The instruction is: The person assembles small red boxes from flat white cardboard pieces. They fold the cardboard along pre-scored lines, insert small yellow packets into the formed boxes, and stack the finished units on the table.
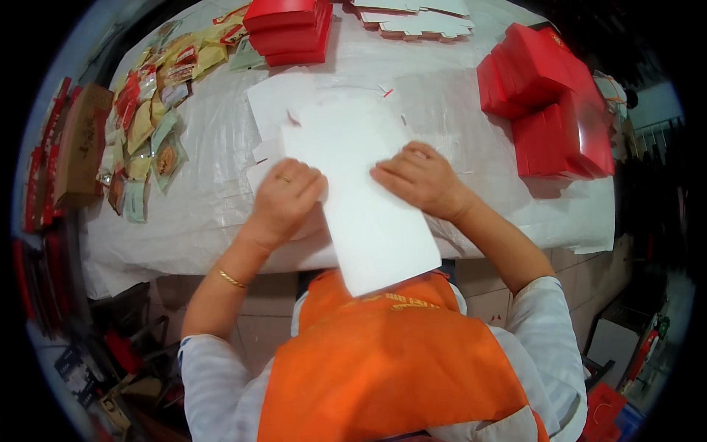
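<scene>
A white cardboard box blank [379, 228] lies between my hands, its near end reaching past the table edge toward my orange apron. My left hand [289, 193] is closed at the blank's left edge, fingers curled in. At the opposite edge, my right hand [421, 179] is closed too, its fingertips pressed on the card. Toward the far end the blank has cut flaps and slots, and a small red bit [388, 93] shows there. Another white card panel [274, 99] sticks out beyond the blank on the far left side.
Small wrapped food packets [158, 110] are spread along the table's left side. Red boxes [287, 29] are stacked at the back, beside flat white box blanks [416, 18]. More red boxes [549, 103] stand at the right. A brown carton [83, 147] is off the left edge.
</scene>
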{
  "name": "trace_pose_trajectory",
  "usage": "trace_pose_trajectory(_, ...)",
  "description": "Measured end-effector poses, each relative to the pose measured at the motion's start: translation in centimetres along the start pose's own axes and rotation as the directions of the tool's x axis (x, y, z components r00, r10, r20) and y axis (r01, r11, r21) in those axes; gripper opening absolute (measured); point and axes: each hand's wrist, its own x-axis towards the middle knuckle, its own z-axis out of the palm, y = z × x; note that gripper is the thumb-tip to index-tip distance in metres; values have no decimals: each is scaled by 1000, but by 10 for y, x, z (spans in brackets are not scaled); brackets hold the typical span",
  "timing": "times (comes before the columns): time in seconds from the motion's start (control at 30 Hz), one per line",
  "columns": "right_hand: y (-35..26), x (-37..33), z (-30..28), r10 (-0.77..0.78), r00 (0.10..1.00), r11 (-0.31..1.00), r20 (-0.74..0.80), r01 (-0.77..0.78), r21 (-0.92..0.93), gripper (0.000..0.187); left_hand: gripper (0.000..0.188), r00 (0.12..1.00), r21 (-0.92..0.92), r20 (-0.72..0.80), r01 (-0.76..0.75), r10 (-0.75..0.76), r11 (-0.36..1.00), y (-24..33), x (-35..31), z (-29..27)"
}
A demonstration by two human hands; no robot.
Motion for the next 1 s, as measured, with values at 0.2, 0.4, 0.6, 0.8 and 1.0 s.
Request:
trace_pose_trajectory(0.2,-14,-35,32,132,970,989,206,-143,39,33,34,991,-114,-44,124,-129,986,26,-29,59)
trace_pose_trajectory(0.4,-2,-23,35,121,972,989,202,-134,55,33,35,984,-102,-40,168,-173,980,27,-21,63)
trace_pose_trajectory(0.6,23,-18,38,143,951,942,275,-216,259,29,31,965,-189,32,263,-262,946,21,-7,58)
trace_pose_trajectory(0.8,47,25,37,460,593,522,661,-783,339,24,22,602,-180,437,787,-668,590,3,13,49)
trace_pose_trajectory(1.0,57,45,54,556,392,422,733,-893,156,49,42,508,-187,368,861,-779,473,-1,16,61)
